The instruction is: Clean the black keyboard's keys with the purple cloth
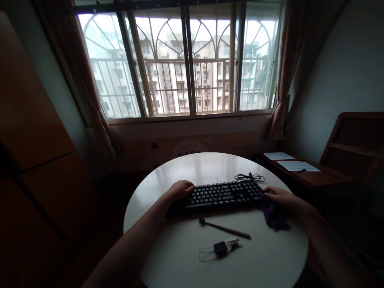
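A black keyboard lies on a round white table, its keys facing up. Around its left end my left hand is closed, fingers curled over the edge. At the right end my right hand pinches a dark purple cloth, which hangs down onto the table and touches the keyboard's corner. The keyboard's cable lies coiled behind it. In front are a slim brush like a toothbrush with a dark head, and a wire keycap puller with a black block in its middle.
To the right stands a brown wooden desk with papers and a dark pen-like thing on it. Behind it rises a wooden chair or panel. A barred window with curtains fills the far wall. An orange-brown cabinet stands at left.
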`<state>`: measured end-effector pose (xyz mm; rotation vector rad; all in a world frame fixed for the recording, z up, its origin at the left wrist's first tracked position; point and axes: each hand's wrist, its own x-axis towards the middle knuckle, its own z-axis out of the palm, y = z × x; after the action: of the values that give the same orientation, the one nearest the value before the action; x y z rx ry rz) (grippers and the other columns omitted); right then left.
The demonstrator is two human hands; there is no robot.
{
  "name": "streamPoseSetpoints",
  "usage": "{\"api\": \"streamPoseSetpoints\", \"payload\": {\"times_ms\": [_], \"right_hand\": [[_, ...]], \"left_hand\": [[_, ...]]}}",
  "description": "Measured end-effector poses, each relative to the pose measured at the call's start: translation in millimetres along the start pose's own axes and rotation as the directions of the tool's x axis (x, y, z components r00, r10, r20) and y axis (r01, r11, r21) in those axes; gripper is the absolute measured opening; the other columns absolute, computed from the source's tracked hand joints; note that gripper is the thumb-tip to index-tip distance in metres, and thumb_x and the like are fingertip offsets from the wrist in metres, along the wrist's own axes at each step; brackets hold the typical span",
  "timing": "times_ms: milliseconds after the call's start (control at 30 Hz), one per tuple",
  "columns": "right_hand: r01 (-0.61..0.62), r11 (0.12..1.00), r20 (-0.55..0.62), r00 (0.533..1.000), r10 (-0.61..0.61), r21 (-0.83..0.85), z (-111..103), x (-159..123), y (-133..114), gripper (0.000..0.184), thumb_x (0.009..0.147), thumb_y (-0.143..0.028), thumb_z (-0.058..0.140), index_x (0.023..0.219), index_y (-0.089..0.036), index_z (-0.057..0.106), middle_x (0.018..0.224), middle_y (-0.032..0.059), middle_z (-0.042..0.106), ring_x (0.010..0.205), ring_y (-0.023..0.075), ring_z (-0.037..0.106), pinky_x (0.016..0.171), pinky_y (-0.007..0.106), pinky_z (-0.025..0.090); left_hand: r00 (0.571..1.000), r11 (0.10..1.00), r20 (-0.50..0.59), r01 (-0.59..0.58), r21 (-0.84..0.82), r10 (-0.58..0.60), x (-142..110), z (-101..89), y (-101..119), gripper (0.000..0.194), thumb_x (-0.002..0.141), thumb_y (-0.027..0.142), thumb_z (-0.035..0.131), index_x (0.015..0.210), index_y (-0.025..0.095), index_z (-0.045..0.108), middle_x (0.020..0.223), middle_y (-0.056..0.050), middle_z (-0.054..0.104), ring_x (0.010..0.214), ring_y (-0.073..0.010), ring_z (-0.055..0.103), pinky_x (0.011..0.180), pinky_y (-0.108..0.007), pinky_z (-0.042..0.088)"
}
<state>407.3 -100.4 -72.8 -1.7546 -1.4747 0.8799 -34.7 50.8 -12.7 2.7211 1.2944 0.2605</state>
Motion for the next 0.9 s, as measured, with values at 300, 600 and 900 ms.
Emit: {"api": "streamPoseSetpoints", "payload": {"times_ms": [300, 600, 900], "right_hand": [[-0.054, 0.979, 0.070, 0.997, 0.041, 0.196, -5.0, -8.5, -4.4, 0.032, 0.080, -0.036, 0.064, 0.105, -0.016, 0.066, 0.099, 0.0116, 0.074, 0.089, 0.0255, 0.070, 0.073, 0.031, 0.055], [0.014, 0.985, -0.107, 0.994, -0.033, -0.172, -3.4, 8.6, 2.9, 0.027, 0.085, -0.040, 0.056, 0.080, -0.015, 0.066, 0.081, 0.0092, 0.073, 0.082, 0.0264, 0.069, 0.070, 0.032, 0.053], [-0.062, 0.928, 0.128, 0.992, 0.016, 0.368, -3.3, -31.0, -8.0, 0.043, 0.071, -0.027, 0.077, 0.111, -0.016, 0.065, 0.101, 0.0108, 0.074, 0.085, 0.0234, 0.071, 0.066, 0.026, 0.055]], "left_hand": [[1.000, 1.000, 0.002, 0.010, -0.005, -0.010, -0.9, -0.8, 0.4, 0.035, 0.092, 0.037, 0.047, 0.109, 0.024, 0.075, 0.111, -0.005, 0.073, 0.102, -0.0231, 0.064, 0.086, -0.028, 0.047], [1.000, 1.000, 0.000, 0.002, -0.004, -0.002, -0.4, 0.0, -0.6, 0.035, 0.092, 0.037, 0.047, 0.109, 0.024, 0.075, 0.112, -0.005, 0.072, 0.102, -0.0235, 0.065, 0.085, -0.028, 0.047], [1.000, 1.000, 0.006, -0.002, 0.016, 0.002, -2.0, -1.1, 1.7, 0.034, 0.092, 0.036, 0.048, 0.110, 0.024, 0.074, 0.112, -0.005, 0.072, 0.102, -0.0225, 0.065, 0.085, -0.027, 0.047]]}}
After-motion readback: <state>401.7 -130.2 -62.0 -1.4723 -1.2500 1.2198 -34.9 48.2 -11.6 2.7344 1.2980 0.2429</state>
